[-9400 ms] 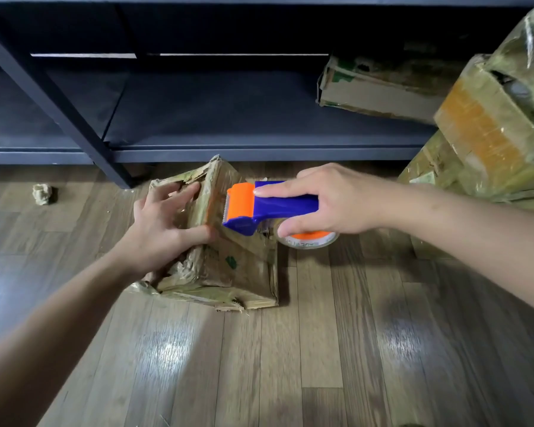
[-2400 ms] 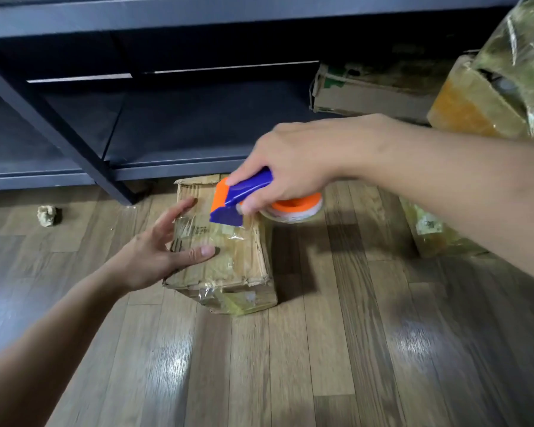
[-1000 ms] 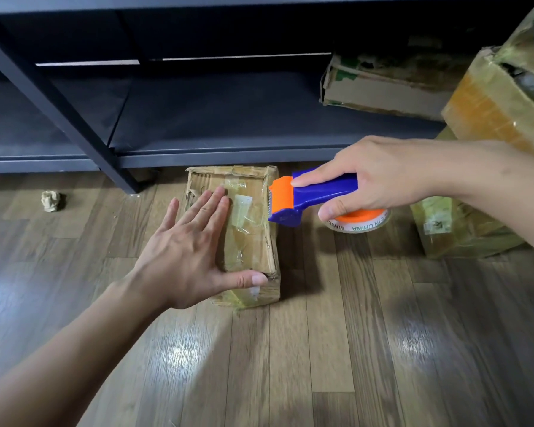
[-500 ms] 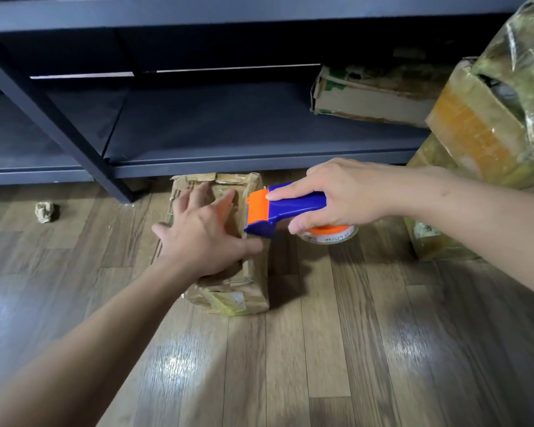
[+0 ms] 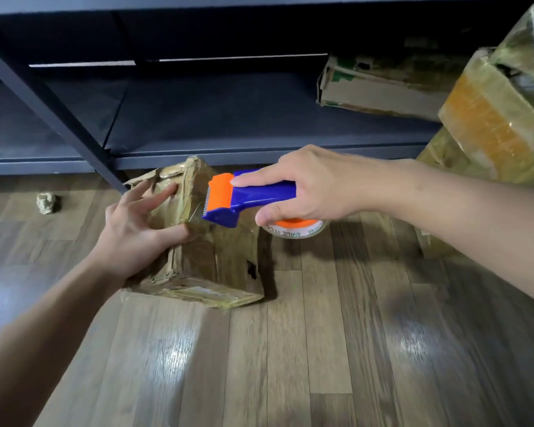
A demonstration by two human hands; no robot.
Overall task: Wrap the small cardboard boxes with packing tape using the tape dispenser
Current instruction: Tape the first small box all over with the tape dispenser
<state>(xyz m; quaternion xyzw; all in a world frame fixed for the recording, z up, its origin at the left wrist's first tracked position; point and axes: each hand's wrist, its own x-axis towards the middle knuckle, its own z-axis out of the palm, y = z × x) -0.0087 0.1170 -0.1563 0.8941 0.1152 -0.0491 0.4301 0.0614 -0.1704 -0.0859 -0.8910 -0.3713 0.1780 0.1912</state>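
Observation:
A small, crumpled cardboard box (image 5: 216, 266), covered in shiny tape, is tipped up on one edge on the wooden floor. My left hand (image 5: 133, 232) grips its raised left side, fingers spread on the far face and thumb on the near face. My right hand (image 5: 318, 189) holds the blue and orange tape dispenser (image 5: 241, 198) by its handle. The dispenser's serrated orange head touches the box's upper ridge. The tape roll (image 5: 296, 231) hangs under my right hand.
A dark metal shelf unit (image 5: 198, 118) stands right behind the box, its slanted leg (image 5: 59, 118) to the left. A flat carton (image 5: 379, 87) lies on the shelf. Taped boxes (image 5: 500, 118) are stacked at the right. A paper wad (image 5: 47, 203) lies on the floor at left.
The box has been tilted up onto its edge. My left hand went from lying on top to gripping its raised side. The dispenser stays against the box's upper part.

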